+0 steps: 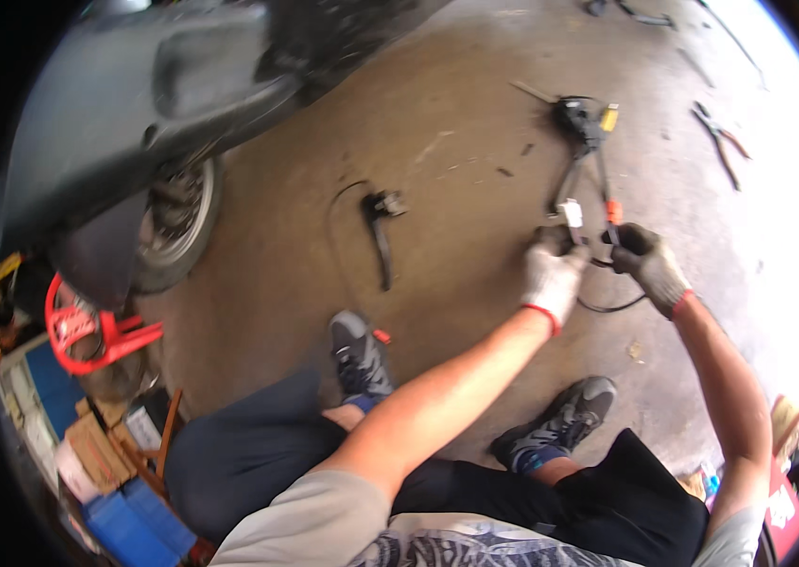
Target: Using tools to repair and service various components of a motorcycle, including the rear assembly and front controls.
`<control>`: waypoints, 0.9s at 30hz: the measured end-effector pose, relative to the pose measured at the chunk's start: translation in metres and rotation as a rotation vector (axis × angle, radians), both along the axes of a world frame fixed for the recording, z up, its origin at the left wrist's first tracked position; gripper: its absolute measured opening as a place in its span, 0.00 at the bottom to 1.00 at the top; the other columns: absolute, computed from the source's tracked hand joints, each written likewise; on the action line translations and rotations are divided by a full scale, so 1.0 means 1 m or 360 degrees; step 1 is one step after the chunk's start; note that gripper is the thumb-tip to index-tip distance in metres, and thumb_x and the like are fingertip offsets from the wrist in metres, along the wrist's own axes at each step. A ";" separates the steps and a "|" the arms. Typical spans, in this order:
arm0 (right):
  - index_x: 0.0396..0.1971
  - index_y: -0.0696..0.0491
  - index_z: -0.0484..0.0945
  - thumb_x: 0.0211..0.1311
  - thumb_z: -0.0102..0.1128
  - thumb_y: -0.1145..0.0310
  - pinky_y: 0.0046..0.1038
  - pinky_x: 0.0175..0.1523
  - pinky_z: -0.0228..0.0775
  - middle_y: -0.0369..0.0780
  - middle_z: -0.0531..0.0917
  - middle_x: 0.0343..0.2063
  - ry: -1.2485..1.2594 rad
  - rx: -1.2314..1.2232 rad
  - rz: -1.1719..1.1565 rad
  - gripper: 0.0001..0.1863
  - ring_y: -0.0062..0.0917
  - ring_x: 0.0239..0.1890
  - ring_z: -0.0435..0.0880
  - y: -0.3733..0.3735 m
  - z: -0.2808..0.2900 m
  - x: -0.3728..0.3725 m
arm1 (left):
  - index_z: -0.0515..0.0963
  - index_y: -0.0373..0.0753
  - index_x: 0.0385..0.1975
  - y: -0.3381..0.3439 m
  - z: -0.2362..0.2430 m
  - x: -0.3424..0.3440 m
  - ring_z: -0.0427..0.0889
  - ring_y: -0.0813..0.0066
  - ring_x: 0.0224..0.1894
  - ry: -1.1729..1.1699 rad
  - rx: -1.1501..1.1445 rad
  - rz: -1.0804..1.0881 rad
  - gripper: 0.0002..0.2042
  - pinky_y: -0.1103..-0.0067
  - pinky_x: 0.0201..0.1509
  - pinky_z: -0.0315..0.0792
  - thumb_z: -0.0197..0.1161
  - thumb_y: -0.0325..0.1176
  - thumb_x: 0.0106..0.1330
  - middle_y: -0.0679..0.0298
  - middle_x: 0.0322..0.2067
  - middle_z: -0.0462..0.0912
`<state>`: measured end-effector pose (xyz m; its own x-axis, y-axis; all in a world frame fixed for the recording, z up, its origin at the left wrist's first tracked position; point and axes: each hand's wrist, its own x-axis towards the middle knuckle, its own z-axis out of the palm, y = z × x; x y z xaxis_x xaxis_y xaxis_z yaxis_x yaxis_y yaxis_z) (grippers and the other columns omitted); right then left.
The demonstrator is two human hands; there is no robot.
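My left hand (554, 272), in a pale glove with dark fingertips and a red cuff, is closed on a lead with a white wire connector (571, 212) at its end. Beside it, my right hand (653, 266), gloved alike, pinches a dark lead with an orange connector (614, 210). Both leads reach toward a black part (577, 121) with a yellow tag (609, 117), lying on the floor just beyond my hands. A thin black cable (615, 309) curves below and between the hands. The fingertips hide the exact grip.
A black hand lever (381, 236) with a cable lies on the floor to the left. Pliers (721, 142) lie at the far right. A grey vehicle body (106, 113) and its wheel (182, 227) fill the upper left. A red wheel-shaped part (87, 331) stands near boxes (97, 449).
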<state>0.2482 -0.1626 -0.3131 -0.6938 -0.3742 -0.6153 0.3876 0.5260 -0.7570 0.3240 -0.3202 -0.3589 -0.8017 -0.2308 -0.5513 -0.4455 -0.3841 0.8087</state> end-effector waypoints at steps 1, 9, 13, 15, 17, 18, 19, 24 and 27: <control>0.48 0.62 0.76 0.60 0.58 0.73 0.25 0.43 0.71 0.38 0.82 0.36 0.0008 0.0031 -0.0044 0.17 0.19 0.35 0.78 -0.002 0.000 0.001 | 0.77 0.32 0.43 -0.003 0.002 -0.004 0.76 0.78 0.34 -0.0033 0.0062 0.0035 0.13 0.79 0.39 0.71 0.62 0.26 0.59 0.65 0.35 0.81; 0.44 0.58 0.78 0.60 0.60 0.71 0.23 0.42 0.73 0.36 0.81 0.33 -0.0111 -0.0158 -0.0162 0.13 0.18 0.34 0.79 0.006 -0.004 0.001 | 0.77 0.34 0.44 -0.012 0.012 -0.023 0.78 0.82 0.27 -0.0110 0.0343 0.0066 0.13 0.83 0.29 0.71 0.67 0.26 0.60 0.66 0.33 0.82; 0.43 0.57 0.79 0.61 0.59 0.73 0.22 0.43 0.73 0.35 0.81 0.32 -0.0124 -0.0128 -0.0137 0.11 0.17 0.34 0.79 0.005 -0.004 -0.001 | 0.74 0.31 0.49 -0.015 0.011 -0.024 0.80 0.78 0.35 -0.0180 0.0391 0.0010 0.15 0.81 0.33 0.73 0.63 0.24 0.63 0.60 0.41 0.83; 0.43 0.58 0.77 0.61 0.58 0.74 0.23 0.44 0.73 0.35 0.80 0.34 -0.0140 -0.0158 -0.0111 0.11 0.18 0.33 0.77 0.005 -0.003 -0.001 | 0.78 0.35 0.43 -0.015 0.010 -0.023 0.77 0.83 0.25 -0.0183 0.0400 0.0121 0.12 0.83 0.28 0.70 0.66 0.26 0.61 0.66 0.32 0.83; 0.44 0.58 0.77 0.61 0.58 0.73 0.23 0.44 0.73 0.35 0.80 0.35 -0.0147 -0.0195 -0.0119 0.11 0.18 0.34 0.77 0.006 -0.004 -0.001 | 0.77 0.35 0.43 -0.016 0.008 -0.023 0.77 0.83 0.26 -0.0160 0.0442 0.0114 0.12 0.83 0.29 0.70 0.66 0.26 0.61 0.65 0.32 0.83; 0.44 0.58 0.77 0.61 0.58 0.73 0.23 0.45 0.74 0.35 0.80 0.35 -0.0156 -0.0236 -0.0117 0.12 0.18 0.34 0.78 0.006 -0.004 -0.001 | 0.77 0.35 0.44 -0.016 0.007 -0.023 0.77 0.83 0.26 -0.0150 0.0468 0.0119 0.12 0.83 0.29 0.70 0.66 0.26 0.61 0.65 0.33 0.83; 0.44 0.58 0.77 0.61 0.58 0.73 0.23 0.45 0.74 0.35 0.80 0.35 -0.0155 -0.0236 -0.0124 0.12 0.18 0.34 0.78 0.006 -0.004 -0.001 | 0.77 0.34 0.44 -0.017 0.005 -0.023 0.77 0.82 0.27 -0.0141 0.0494 0.0124 0.12 0.83 0.30 0.70 0.66 0.26 0.61 0.65 0.33 0.83; 0.44 0.57 0.77 0.64 0.56 0.72 0.24 0.46 0.74 0.34 0.80 0.34 -0.0261 -0.0338 -0.0211 0.10 0.18 0.35 0.78 0.009 -0.006 0.000 | 0.75 0.35 0.47 -0.019 0.002 -0.024 0.79 0.81 0.31 -0.0146 0.0539 0.0093 0.13 0.82 0.32 0.72 0.64 0.25 0.62 0.63 0.37 0.83; 0.44 0.57 0.78 0.65 0.55 0.72 0.24 0.45 0.74 0.34 0.80 0.33 -0.0308 -0.0353 -0.0221 0.10 0.18 0.35 0.78 0.010 -0.008 -0.001 | 0.75 0.36 0.48 -0.020 0.002 -0.025 0.80 0.80 0.34 -0.0169 0.0574 0.0095 0.14 0.81 0.34 0.74 0.63 0.25 0.63 0.63 0.39 0.83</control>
